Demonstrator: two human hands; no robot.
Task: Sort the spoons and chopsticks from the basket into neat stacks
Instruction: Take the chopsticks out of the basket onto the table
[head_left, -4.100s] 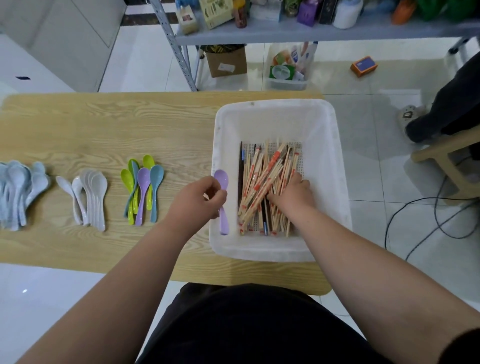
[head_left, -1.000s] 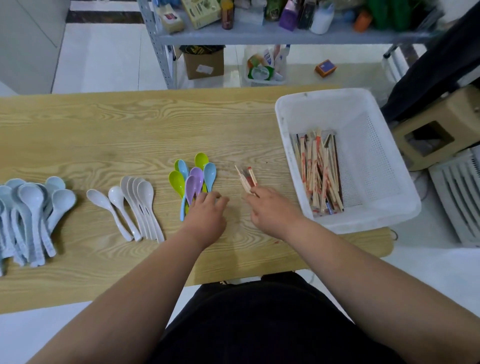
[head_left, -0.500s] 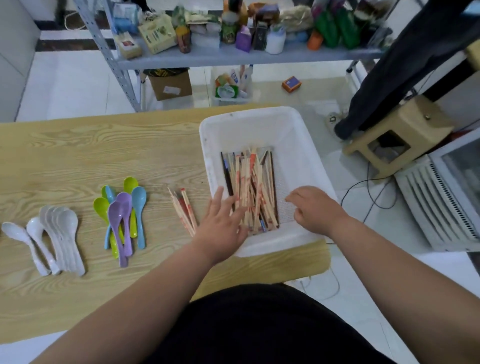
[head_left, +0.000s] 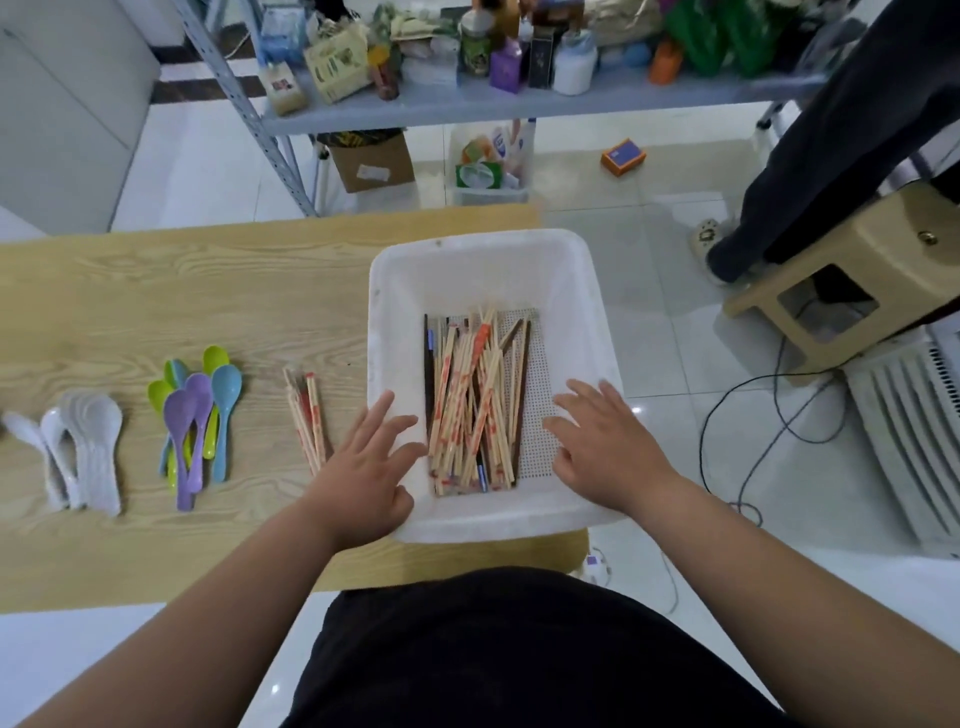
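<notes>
The basket (head_left: 483, 249) is set at the right end of the table (head_left: 208, 291), with loose chopsticks (head_left: 470, 410) inside. Leftward are laid a chopstick bundle (head_left: 307, 423), a spoon cluster (head_left: 195, 415), then a second spoon cluster (head_left: 85, 447).

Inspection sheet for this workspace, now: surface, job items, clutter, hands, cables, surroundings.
Surface: wooden table, white basket at its right end.
Job's things: chopsticks heaped in the basket; chopstick bundle, coloured spoons and white spoons grouped on the table to its left.
Clutter: nothing seen on the table.
Hands: left hand open over the basket's left rim; right hand open inside the basket; both hold nothing.
Cables: black cable looped on the floor, right of the table.
Surroundings: stocked shelf behind; stool and another person's leg at right.
</notes>
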